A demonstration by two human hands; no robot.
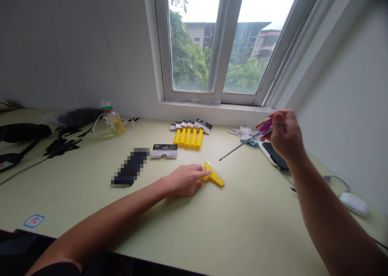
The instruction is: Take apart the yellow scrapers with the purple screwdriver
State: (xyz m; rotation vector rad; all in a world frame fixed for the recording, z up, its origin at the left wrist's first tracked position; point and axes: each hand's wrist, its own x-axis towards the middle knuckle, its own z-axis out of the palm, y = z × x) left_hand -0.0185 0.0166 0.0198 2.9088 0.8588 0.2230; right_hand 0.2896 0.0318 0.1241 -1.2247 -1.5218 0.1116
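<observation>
Left grip (pixel 185 180) closed round the handle of a yellow scraper (pixel 216 176), held low at mid-worktop (pixel 242 223), 1 finger laid along its flat, T-shaped head. Right grip (pixel 286 136) closed in a fist on the clear-and-purple handle of a screwdriver (pixel 257 135), its thin, straight metal shaft slanting down, tip near the scraper but apart from it. Behind: 5 smooth yellow handles (pixel 188 138) in a row with printed card sleeves (pixel 202 126), plus 1 loose black-and-white card (pixel 164 152).
</observation>
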